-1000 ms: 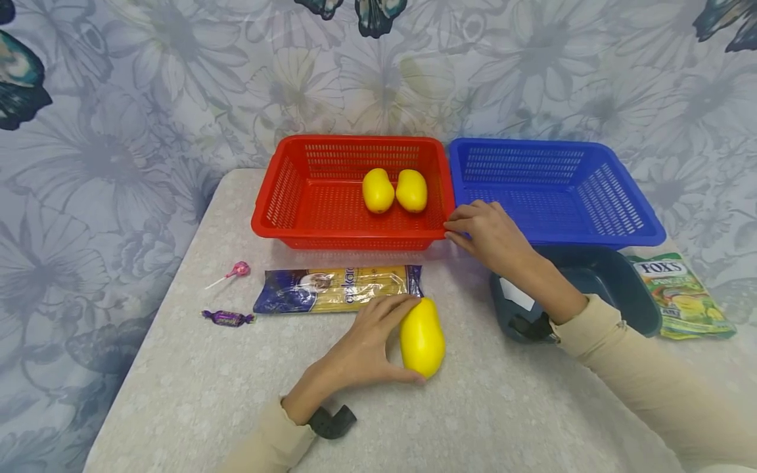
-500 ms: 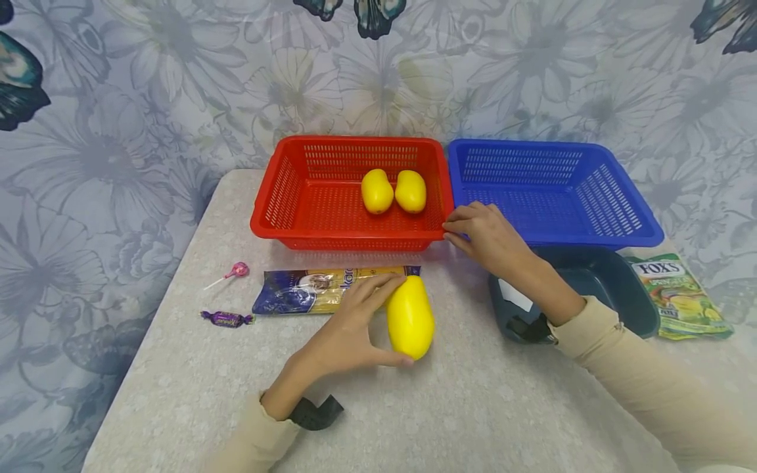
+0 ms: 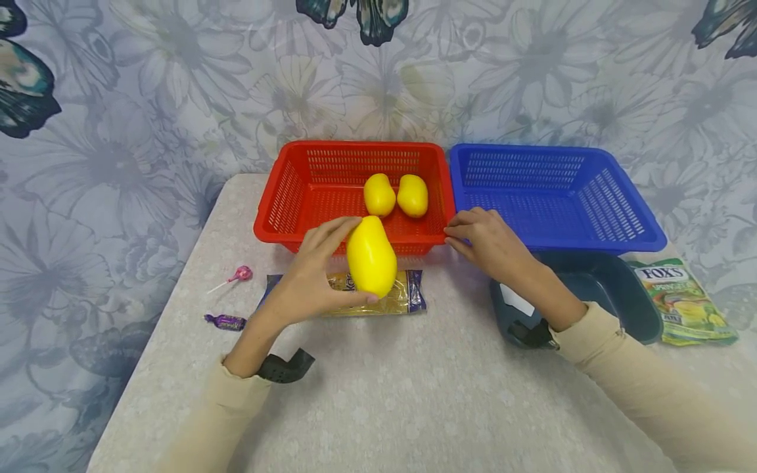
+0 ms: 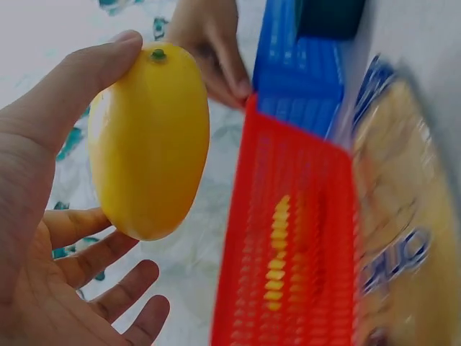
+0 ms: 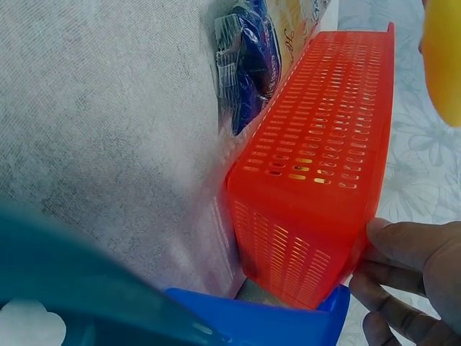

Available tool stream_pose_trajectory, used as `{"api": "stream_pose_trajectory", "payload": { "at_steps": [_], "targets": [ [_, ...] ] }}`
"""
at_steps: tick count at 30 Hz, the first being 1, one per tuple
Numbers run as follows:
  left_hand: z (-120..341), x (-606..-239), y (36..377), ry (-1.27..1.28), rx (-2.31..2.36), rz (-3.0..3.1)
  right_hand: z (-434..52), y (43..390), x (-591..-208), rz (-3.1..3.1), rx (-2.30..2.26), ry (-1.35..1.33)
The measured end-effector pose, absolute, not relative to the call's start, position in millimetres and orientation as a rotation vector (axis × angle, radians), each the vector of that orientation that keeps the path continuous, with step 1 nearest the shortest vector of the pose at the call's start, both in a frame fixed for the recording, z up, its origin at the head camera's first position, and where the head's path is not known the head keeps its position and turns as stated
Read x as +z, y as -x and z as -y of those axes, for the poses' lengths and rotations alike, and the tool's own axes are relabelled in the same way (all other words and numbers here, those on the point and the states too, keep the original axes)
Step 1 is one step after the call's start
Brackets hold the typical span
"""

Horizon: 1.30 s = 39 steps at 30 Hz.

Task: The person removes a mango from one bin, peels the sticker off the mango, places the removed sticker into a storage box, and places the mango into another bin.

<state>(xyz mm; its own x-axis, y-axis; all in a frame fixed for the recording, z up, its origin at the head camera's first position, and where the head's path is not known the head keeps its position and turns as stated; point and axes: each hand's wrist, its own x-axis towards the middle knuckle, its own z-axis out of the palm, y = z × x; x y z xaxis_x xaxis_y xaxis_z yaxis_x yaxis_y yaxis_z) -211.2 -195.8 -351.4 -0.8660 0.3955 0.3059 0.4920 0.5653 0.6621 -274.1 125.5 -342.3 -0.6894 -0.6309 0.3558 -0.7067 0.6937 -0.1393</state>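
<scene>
A yellow mango (image 3: 371,257) is held up between the thumb and fingers of my left hand (image 3: 304,282), in front of the red basket (image 3: 349,238). In the left wrist view the thumb presses by the mango's green stem end (image 4: 158,55) and fingertips support its other end. Two more yellow mangoes (image 3: 379,195) lie inside the red basket, toward its right side. My right hand (image 3: 491,242) pinches the red basket's front right corner; the right wrist view shows its thumb (image 5: 403,241) on the rim. Below the held mango lies a blue and gold pasta packet (image 3: 416,292), partly covered.
A blue basket (image 3: 514,197) stands against the red one on the right. In front of it is a dark teal tub (image 3: 633,302), partly under the right forearm, beside a green Fox's bag (image 3: 683,302). A pink lollipop (image 3: 242,272) and purple-wrapped candy (image 3: 227,322) lie left.
My left hand has lifted the mango from the table and carried it forward and left, over the pasta packet toward the red basket. The right hand stays at the basket corner.
</scene>
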Motion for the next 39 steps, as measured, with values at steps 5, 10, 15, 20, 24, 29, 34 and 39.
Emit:
{"api": "stream_pose_trajectory", "payload": {
  "at_steps": [5,10,15,20,24,29,34,39],
  "targets": [
    [209.4,-333.9,233.7,0.691,-1.141,2.679,-125.4,275.7,-342.2,2.615,0.38,-1.076],
    [219.6,-320.8,260.1,0.656,-1.048,2.709,-125.6,275.7,-342.7,2.628,0.36,-1.065],
    [226.3,-313.6,284.6,0.627,-1.007,2.744,-125.9,276.1,-345.8,2.631,0.357,-1.058],
    [230.5,-310.9,302.2,0.59,-1.003,2.779,-124.7,275.4,-346.6,2.62,0.361,-1.066],
    [231.5,-311.0,312.8,0.58,-1.01,2.802,-124.0,274.3,-346.3,2.608,0.361,-1.072],
    [232.9,-310.2,328.0,0.591,-1.002,2.815,-123.7,273.3,-346.5,2.602,0.363,-1.075],
    [232.7,-308.0,346.2,0.623,-0.942,2.847,-124.7,272.7,-346.5,2.596,0.362,-1.075],
    [232.5,-306.2,363.2,0.609,-0.92,2.892,-125.1,273.1,-346.9,2.578,0.365,-1.082]
  ]
}}
